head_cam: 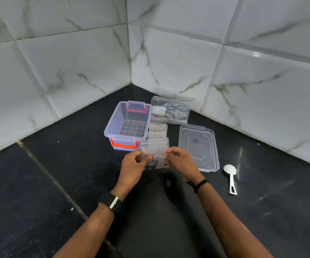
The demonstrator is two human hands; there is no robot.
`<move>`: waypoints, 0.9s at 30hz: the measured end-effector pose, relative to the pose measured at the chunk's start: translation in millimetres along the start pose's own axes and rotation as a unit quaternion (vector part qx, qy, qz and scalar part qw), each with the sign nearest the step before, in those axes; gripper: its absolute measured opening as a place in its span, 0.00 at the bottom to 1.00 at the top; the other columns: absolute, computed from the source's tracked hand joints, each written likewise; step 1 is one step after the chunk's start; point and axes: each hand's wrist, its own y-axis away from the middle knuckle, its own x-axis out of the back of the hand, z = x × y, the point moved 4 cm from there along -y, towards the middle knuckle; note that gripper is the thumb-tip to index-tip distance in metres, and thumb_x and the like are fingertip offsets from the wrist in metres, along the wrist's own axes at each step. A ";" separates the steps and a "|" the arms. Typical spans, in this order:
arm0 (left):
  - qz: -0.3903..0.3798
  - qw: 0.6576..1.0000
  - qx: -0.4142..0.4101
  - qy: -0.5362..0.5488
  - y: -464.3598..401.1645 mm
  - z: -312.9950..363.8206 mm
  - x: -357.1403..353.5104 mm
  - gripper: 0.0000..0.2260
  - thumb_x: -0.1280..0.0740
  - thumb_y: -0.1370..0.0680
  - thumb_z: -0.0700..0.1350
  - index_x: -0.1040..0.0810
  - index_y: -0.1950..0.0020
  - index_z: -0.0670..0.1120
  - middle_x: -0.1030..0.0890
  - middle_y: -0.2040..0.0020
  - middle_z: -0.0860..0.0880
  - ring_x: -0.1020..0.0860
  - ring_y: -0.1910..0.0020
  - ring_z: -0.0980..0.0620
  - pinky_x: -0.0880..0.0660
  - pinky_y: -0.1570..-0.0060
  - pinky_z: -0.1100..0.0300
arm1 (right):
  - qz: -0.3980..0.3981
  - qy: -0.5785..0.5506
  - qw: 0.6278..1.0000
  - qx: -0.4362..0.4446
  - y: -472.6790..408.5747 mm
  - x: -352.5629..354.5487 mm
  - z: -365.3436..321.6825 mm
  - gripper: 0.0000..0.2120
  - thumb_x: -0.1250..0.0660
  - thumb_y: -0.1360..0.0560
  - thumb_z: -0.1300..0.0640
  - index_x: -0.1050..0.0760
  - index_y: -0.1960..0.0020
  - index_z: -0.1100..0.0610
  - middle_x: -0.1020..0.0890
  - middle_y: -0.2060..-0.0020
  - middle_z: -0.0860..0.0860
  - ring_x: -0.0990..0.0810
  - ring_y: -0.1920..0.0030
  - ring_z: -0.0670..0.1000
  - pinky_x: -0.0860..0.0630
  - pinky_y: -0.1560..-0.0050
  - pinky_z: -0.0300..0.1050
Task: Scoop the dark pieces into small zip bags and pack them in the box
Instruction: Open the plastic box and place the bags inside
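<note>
1. Setting: a dark stone counter (57, 183) runs into a corner formed by two walls of white marble-patterned tiles (76, 53).
2. Left hand (133, 165): fingers curled, pinching the left edge of a small zip bag (155, 157) between thumb and fingertips. A dark watch (111, 202) sits on this wrist.
3. Right hand (180, 162): fingers curled, pinching the right edge of the same bag. A thin dark band (199, 184) circles this wrist.
4. The held bag is clear and raised just above the counter, in front of the box; a few dark pieces show in its lower part, though detail is blurred.
5. Box (128, 125): clear plastic with orange latches, open, standing just beyond the hands. Its gridded bottom is visible.
6. Lid (198, 146): clear, lying flat on the counter to the right of the box, apart from it.
7. A stack of small clear bags (157, 134) lies between box and lid, touching the box's right side.
8. A larger clear bag (171, 110) holding dark material lies behind that stack, near the wall.
9. White spoon (230, 178): lying on the counter right of the lid, bowl away from the person, untouched.
</note>
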 end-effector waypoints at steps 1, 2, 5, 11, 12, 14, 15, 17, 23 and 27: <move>0.013 1.000 -0.005 -0.006 -1.8 1.9 5.0 0.02 0.29 0.25 0.42 0.18 0.54 0.45 0.15 0.56 0.50 0.17 0.56 0.53 0.20 0.48 0.50 | 0.018 0.038 0.999 0.001 -4.7 0.9 -2.1 0.07 0.40 0.23 0.66 0.23 0.54 0.61 0.21 0.65 0.52 0.22 0.65 0.49 0.22 0.63 0.39; 0.027 1.000 -0.010 -0.010 -3.6 3.7 9.6 0.02 0.29 0.25 0.42 0.18 0.54 0.45 0.15 0.57 0.50 0.17 0.56 0.53 0.20 0.48 0.50 | 0.046 0.102 0.994 0.009 -9.6 3.5 -3.2 0.07 0.40 0.23 0.64 0.23 0.54 0.60 0.21 0.64 0.51 0.23 0.63 0.49 0.24 0.61 0.39; 0.059 0.998 -0.023 -0.006 -8.4 11.1 24.0 0.01 0.29 0.25 0.42 0.18 0.56 0.46 0.15 0.58 0.51 0.17 0.57 0.53 0.20 0.48 0.50 | 0.093 0.280 0.955 0.035 -23.5 5.8 -3.3 0.07 0.35 0.24 0.58 0.24 0.50 0.61 0.23 0.60 0.51 0.26 0.58 0.49 0.32 0.58 0.37; 0.074 0.995 -0.044 0.053 -19.2 34.0 49.1 0.03 0.31 0.24 0.40 0.19 0.52 0.41 0.15 0.57 0.45 0.16 0.57 0.45 0.19 0.56 0.54 | 0.100 0.305 0.947 -0.019 -39.4 -1.7 8.2 0.10 0.29 0.30 0.61 0.25 0.53 0.64 0.24 0.60 0.54 0.24 0.60 0.53 0.27 0.62 0.44; 0.075 0.994 -0.052 0.066 -21.8 38.8 52.9 0.05 0.31 0.24 0.39 0.20 0.49 0.41 0.15 0.55 0.44 0.16 0.57 0.44 0.19 0.59 0.56 | 0.097 0.294 0.950 -0.033 -40.1 -1.3 9.0 0.06 0.29 0.30 0.63 0.24 0.57 0.64 0.23 0.62 0.55 0.24 0.65 0.52 0.25 0.66 0.44; 0.083 0.991 -0.075 0.076 -27.7 49.2 61.6 0.09 0.32 0.24 0.38 0.22 0.43 0.43 0.16 0.52 0.45 0.16 0.56 0.47 0.19 0.60 0.58 | 0.086 0.268 0.958 -0.057 -41.6 -0.2 10.7 0.06 0.29 0.31 0.66 0.24 0.65 0.64 0.20 0.67 0.58 0.23 0.74 0.50 0.23 0.74 0.42; 0.089 0.990 -0.083 0.076 -31.2 54.1 65.5 0.11 0.32 0.23 0.39 0.23 0.42 0.45 0.16 0.50 0.46 0.16 0.55 0.49 0.19 0.58 0.58 | 0.080 0.259 0.961 -0.061 -42.4 0.1 11.9 0.08 0.30 0.30 0.67 0.24 0.67 0.64 0.20 0.69 0.58 0.24 0.77 0.49 0.23 0.76 0.40; 0.096 0.989 -0.088 0.072 -38.8 63.1 71.5 0.10 0.32 0.23 0.39 0.23 0.42 0.47 0.17 0.49 0.48 0.16 0.53 0.51 0.19 0.54 0.57 | 0.067 0.250 0.964 -0.065 -41.0 0.4 9.3 0.12 0.32 0.30 0.68 0.26 0.71 0.61 0.21 0.73 0.56 0.25 0.82 0.46 0.25 0.78 0.37; 0.048 0.994 -0.065 0.070 -66.2 82.8 76.6 0.07 0.34 0.23 0.35 0.22 0.51 0.45 0.16 0.62 0.50 0.17 0.66 0.55 0.22 0.65 0.65 | 0.028 0.085 0.993 -0.079 -42.0 5.8 3.1 0.09 0.34 0.27 0.68 0.29 0.65 0.61 0.21 0.73 0.56 0.21 0.72 0.53 0.23 0.73 0.38; 0.051 0.996 -0.047 0.063 -93.9 85.9 82.1 0.05 0.34 0.24 0.33 0.22 0.52 0.42 0.17 0.61 0.46 0.18 0.68 0.55 0.24 0.68 0.66 | 0.013 -0.071 0.996 -0.059 -48.9 16.5 -16.8 0.06 0.37 0.26 0.71 0.28 0.49 0.68 0.22 0.66 0.61 0.22 0.68 0.55 0.22 0.69 0.42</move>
